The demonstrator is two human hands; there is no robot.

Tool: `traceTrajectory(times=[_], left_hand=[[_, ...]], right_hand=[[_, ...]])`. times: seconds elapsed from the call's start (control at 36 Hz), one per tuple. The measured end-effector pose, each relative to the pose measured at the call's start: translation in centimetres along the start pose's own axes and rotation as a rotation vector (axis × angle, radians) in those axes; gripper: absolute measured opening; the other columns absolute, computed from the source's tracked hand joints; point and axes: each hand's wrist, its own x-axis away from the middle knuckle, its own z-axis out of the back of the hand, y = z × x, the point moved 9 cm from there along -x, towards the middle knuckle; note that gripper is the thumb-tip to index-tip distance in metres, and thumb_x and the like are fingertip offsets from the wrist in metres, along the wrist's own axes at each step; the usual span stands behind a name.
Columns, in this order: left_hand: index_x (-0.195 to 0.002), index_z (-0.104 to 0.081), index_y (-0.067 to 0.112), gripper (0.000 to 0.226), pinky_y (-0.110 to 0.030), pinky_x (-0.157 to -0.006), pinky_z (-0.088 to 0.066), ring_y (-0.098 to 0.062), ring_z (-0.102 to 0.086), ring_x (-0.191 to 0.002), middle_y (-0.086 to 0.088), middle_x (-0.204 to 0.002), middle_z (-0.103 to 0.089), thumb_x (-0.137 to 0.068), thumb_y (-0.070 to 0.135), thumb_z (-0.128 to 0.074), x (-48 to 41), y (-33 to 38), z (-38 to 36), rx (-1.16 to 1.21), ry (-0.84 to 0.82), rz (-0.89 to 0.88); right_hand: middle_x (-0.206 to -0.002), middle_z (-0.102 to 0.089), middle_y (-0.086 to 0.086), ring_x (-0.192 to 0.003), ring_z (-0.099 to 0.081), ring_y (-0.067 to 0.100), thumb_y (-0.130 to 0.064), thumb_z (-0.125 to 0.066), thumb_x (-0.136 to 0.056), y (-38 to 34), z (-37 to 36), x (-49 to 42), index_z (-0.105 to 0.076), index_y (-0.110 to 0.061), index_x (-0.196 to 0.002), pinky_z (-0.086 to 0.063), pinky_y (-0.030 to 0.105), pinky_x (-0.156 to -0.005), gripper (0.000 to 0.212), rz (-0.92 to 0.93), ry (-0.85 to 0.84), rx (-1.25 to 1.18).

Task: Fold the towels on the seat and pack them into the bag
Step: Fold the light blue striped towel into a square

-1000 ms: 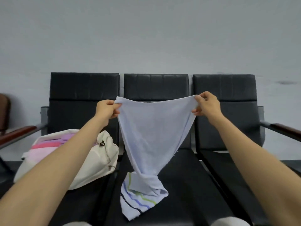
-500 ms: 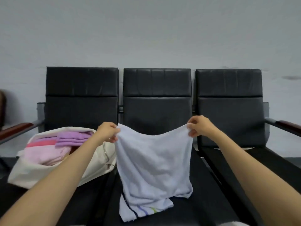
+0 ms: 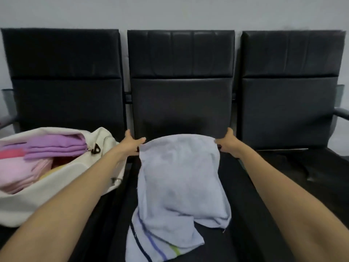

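A pale blue towel (image 3: 181, 176) lies spread on the middle seat (image 3: 243, 214), its far edge close to the foot of that seat's backrest (image 3: 181, 103). Its near end is rumpled and doubled over itself, showing dark, blue and green stripes at the seat's front edge.

The left hand (image 3: 132, 143) is at the towel's far left corner, thumb up and forefinger stretched out. The corner meets its lower fingers, but I cannot tell whether they pinch it. The right hand (image 3: 227, 142) is at the far right corner, with its fingers curled down onto the cloth and gripping it.

Left of the middle seat, a cream bag (image 3: 18, 207) lies open on the next seat. It holds folded purple towels (image 3: 56, 146) above pink towels (image 3: 18, 173). The left forearm crosses in front of the bag's mouth and hides part of its rim. Right of the middle seat is another black seat (image 3: 294, 167), with a grey armrest (image 3: 342, 113) beyond it.
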Motion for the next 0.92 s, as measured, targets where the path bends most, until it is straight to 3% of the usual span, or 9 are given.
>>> traceTrajectory(times=[0.17, 0.33, 0.44, 0.56, 0.64, 0.69, 0.78, 0.86, 0.92], left_hand=[[-0.148, -0.028, 0.005, 0.075, -0.038, -0.107, -0.038, -0.031, -0.039, -0.134, -0.015, -0.150, -0.034, -0.090, 0.035, -0.065, 1.7, -8.2, -2.3, -0.577, -0.051, 0.084], [-0.134, -0.039, -0.003, 0.073, -0.032, -0.090, -0.044, -0.031, -0.051, -0.120, -0.019, -0.136, -0.047, -0.087, 0.050, -0.061, 5.9, -13.7, -3.0, -0.709, -0.115, 0.170], [-0.081, -0.056, 0.007, 0.048, -0.028, -0.057, -0.039, -0.023, -0.058, -0.079, -0.013, -0.096, -0.062, -0.087, 0.054, -0.058, 7.6, -14.0, -3.4, -0.721, -0.126, 0.154], [-0.079, -0.061, -0.010, 0.048, -0.030, -0.056, -0.041, -0.022, -0.053, -0.061, -0.025, -0.078, -0.059, -0.081, 0.038, -0.068, 8.5, -13.3, -3.9, -0.599, -0.117, 0.181], [-0.054, -0.043, 0.012, 0.038, -0.024, -0.052, -0.034, -0.018, -0.045, -0.055, -0.007, -0.058, -0.049, -0.079, 0.021, -0.070, 8.8, -14.0, -4.2, -0.488, -0.167, 0.195], [-0.055, -0.044, 0.014, 0.037, -0.025, -0.060, -0.039, -0.019, -0.050, -0.061, -0.005, -0.061, -0.052, -0.081, 0.017, -0.070, 8.4, -13.5, -3.7, -0.443, -0.151, 0.114], [-0.069, -0.058, 0.008, 0.024, -0.030, -0.072, -0.048, -0.020, -0.058, -0.069, -0.008, -0.074, -0.062, -0.090, 0.016, -0.064, 8.2, -11.4, -2.0, -0.254, -0.084, 0.008], [-0.088, -0.062, 0.011, 0.014, -0.030, -0.071, -0.053, -0.018, -0.063, -0.072, -0.007, -0.083, -0.066, -0.097, 0.017, -0.054, 8.2, -10.1, -1.3, 0.150, -0.121, 0.064], [-0.088, -0.061, 0.011, 0.013, -0.028, -0.062, -0.057, -0.011, -0.062, -0.057, -0.002, -0.069, -0.064, -0.097, 0.017, -0.053, 8.2, -10.1, -1.4, 0.385, -0.161, 0.174]], right_hand=[[-0.149, -0.030, 0.020, -0.126, -0.045, 0.034, -0.029, -0.060, -0.094, 5.9, -5.3, 2.5, -0.022, 0.000, -0.148, -0.044, 0.035, -0.094, 0.072, -0.069, -0.083, 0.500], [-0.148, -0.026, 0.019, -0.132, -0.036, 0.037, -0.034, -0.054, -0.095, 10.6, -5.3, 6.2, -0.022, -0.002, -0.144, -0.038, 0.039, -0.101, 0.068, -0.168, 0.025, 0.713], [-0.148, -0.029, 0.019, -0.133, -0.036, 0.036, -0.040, -0.053, -0.095, 13.0, -4.6, 8.1, -0.027, -0.001, -0.144, -0.036, 0.040, -0.104, 0.067, -0.267, 0.041, 0.701], [-0.128, -0.053, 0.017, -0.108, -0.055, 0.031, -0.033, -0.057, -0.092, 14.2, -4.4, 8.9, -0.052, -0.003, -0.119, -0.045, 0.032, -0.082, 0.041, -0.243, 0.023, 0.654], [-0.089, -0.062, 0.010, -0.074, -0.054, 0.021, -0.019, -0.059, -0.089, 14.3, -4.1, 8.8, -0.057, -0.006, -0.088, -0.040, 0.026, -0.057, 0.013, -0.219, 0.013, 0.552], [-0.076, -0.055, 0.008, -0.067, -0.051, 0.019, -0.014, -0.060, -0.089, 14.1, -3.7, 8.5, -0.055, -0.007, -0.080, -0.042, 0.026, -0.058, 0.013, -0.202, 0.006, 0.311], [-0.083, -0.058, 0.012, -0.074, -0.057, 0.022, -0.014, -0.060, -0.093, 13.3, -3.4, 8.9, -0.056, -0.006, -0.089, -0.050, 0.033, -0.065, 0.010, -0.233, -0.085, -0.199], [-0.090, -0.061, 0.011, -0.080, -0.059, 0.021, -0.014, -0.058, -0.095, 11.5, -2.4, 9.0, -0.057, -0.007, -0.094, -0.051, 0.032, -0.065, 0.007, -0.192, -0.156, -0.365], [-0.086, -0.064, 0.008, -0.077, -0.060, 0.019, -0.012, -0.056, -0.096, 10.6, -1.5, 8.8, -0.059, -0.008, -0.091, -0.051, 0.031, -0.066, 0.007, -0.156, -0.173, -0.412]])
